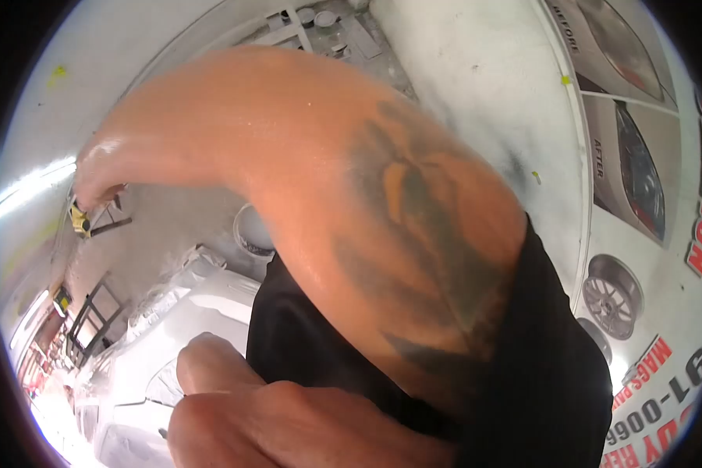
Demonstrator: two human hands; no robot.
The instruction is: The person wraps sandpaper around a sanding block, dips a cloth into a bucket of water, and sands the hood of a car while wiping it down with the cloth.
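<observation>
A bare, tattooed arm comes out of a black sleeve [538, 335] and arches across the view. At its far end my right hand [101, 173] is small and blurred at the left, its fingers mostly hidden. A yellow and black object [79, 221] shows just below it; whether they touch is unclear. Low in the frame, my left hand [242, 413] is closed, with knuckles and one finger or thumb visible. Anything inside it is hidden. Behind this hand lies a white car body [210, 308], partly wrapped in clear plastic.
Beyond the arm are a round bucket [251, 230] and a dark metal stand [93, 320]. Several pots [325, 19] sit at the top. On the right, a white wall [476, 70] carries headlight pictures [636, 168] and a wheel picture [612, 296]. A bright tube light [31, 189] glows at left.
</observation>
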